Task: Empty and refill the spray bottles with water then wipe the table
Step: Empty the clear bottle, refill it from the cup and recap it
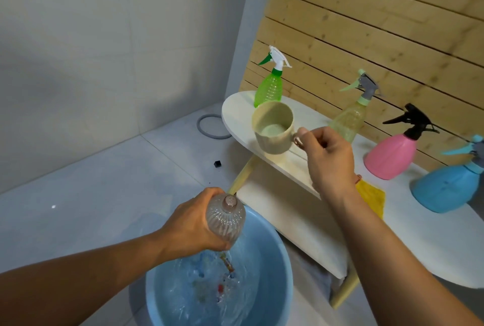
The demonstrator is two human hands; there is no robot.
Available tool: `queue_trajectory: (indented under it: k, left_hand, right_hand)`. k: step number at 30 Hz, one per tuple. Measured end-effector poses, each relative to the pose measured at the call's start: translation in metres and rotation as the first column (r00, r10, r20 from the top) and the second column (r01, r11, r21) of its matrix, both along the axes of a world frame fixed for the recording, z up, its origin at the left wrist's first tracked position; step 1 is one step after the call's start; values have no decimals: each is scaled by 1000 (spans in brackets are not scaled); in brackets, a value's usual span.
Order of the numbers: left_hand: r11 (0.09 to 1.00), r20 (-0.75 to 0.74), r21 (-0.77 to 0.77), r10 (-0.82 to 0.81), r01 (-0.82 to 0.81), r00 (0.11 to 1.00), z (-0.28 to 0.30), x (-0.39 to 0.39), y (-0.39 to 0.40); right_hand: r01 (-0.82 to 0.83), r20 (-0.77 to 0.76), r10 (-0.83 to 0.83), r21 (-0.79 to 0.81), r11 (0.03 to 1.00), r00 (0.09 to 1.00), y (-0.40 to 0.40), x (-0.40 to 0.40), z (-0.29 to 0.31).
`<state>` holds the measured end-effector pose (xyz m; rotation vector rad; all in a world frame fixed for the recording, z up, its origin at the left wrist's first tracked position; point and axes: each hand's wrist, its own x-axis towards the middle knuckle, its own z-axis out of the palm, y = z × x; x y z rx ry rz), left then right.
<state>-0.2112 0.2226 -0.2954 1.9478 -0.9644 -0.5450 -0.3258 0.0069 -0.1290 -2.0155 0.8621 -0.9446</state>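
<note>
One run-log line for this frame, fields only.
left hand: grips clear bottle over blue basin | right hand: holds beige cup by handle | table: four spray bottles standing

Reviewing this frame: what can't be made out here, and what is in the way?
- Head view: the clear bottle's mouth, hidden behind the left hand.
- Mug handle, mostly wrapped by the right hand's fingers.
- Yellow cloth, partly behind the right wrist.
- Small coloured bits in the blue basin, blurred by rippling water.
- Blue spray bottle's head, cut off by the right edge.

Left grip (pixel 193 223) clenched; right grip (pixel 327 158) pinching.
</note>
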Motion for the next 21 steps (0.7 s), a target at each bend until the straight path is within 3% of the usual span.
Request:
queue_trajectory:
  k: [4, 8, 15, 21]
  left_hand:
    - [999, -92, -38, -19, 16, 996, 8, 6, -7]
    - [997, -110, -69, -27, 20, 994, 16, 14, -14]
    - [994, -107, -105, -20, 8, 994, 22, 30, -21]
    - [993, -102, -118, -23, 11, 994, 17, 35, -22]
  right_hand:
    - [-24, 59, 9, 272, 962, 998, -14, 34, 11]
    - [-69, 54, 51, 425, 902, 997, -21, 70, 9]
    - [-64, 0, 78, 568, 820, 997, -24, 128, -5]
    - [-17, -68, 68, 575, 818, 995, -37, 143, -18]
